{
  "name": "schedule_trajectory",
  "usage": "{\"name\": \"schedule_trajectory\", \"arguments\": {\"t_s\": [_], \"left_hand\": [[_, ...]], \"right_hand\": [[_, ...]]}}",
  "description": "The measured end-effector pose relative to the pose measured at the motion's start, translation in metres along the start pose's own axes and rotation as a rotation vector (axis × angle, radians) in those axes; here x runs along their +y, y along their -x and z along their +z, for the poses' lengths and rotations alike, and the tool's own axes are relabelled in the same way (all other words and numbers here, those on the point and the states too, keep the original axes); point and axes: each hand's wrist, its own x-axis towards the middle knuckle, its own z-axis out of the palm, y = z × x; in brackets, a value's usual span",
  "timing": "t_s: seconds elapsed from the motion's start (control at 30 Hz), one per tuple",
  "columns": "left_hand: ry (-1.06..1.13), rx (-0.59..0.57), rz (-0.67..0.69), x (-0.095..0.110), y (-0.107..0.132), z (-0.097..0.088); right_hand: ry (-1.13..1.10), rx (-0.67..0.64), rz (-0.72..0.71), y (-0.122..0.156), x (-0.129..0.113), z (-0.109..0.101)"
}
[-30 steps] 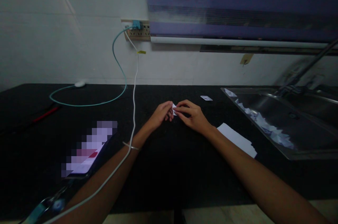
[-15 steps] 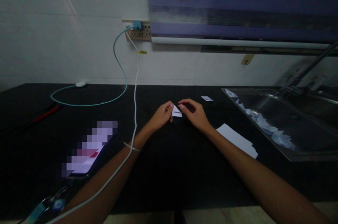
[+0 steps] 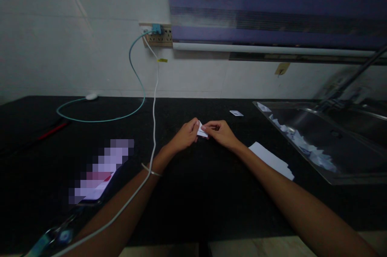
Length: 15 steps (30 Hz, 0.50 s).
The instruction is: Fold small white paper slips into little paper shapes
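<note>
A small folded piece of white paper [image 3: 200,131] is held just above the dark countertop [image 3: 193,192], between my two hands. My left hand [image 3: 186,132] pinches its left side with the thumb on top. From the right, my right hand [image 3: 222,132] has its thumb and fingertips closed on the paper's right edge. Behind my right hand lies another small folded paper [image 3: 236,113]. Beside my right forearm is a stack of white paper sheets [image 3: 270,161], partly covered by the arm.
Several folded paper pieces [image 3: 305,144] line the near-left rim of the metal sink [image 3: 332,178]. A phone [image 3: 99,174] with a blurred screen lies at left. A white cable [image 3: 155,120] runs from the wall socket [image 3: 160,37] across my left forearm. A teal cable [image 3: 99,121] loops behind.
My right hand has come down and left, and its fingers now close on the paper's right side. The paper has tilted slightly. My left hand keeps its pinch.
</note>
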Motion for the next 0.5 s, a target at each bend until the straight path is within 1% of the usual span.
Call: {"name": "schedule_trajectory", "arguments": {"t_s": [0.27,0.43,0.5], "left_hand": [[0.023,-0.002,0.015,0.0031,0.0016,0.0005],[-0.001,-0.057,-0.026,0.0042,0.0025,0.0007],[-0.009,-0.072,-0.020,0.0036,0.0022,0.0008]], "right_hand": [[-0.020,0.008,0.020,-0.0008,-0.0008,-0.0011],[-0.018,-0.005,0.023,-0.0009,0.0004,-0.0022],[-0.007,-0.016,0.022,-0.0009,0.0022,-0.0025]]}}
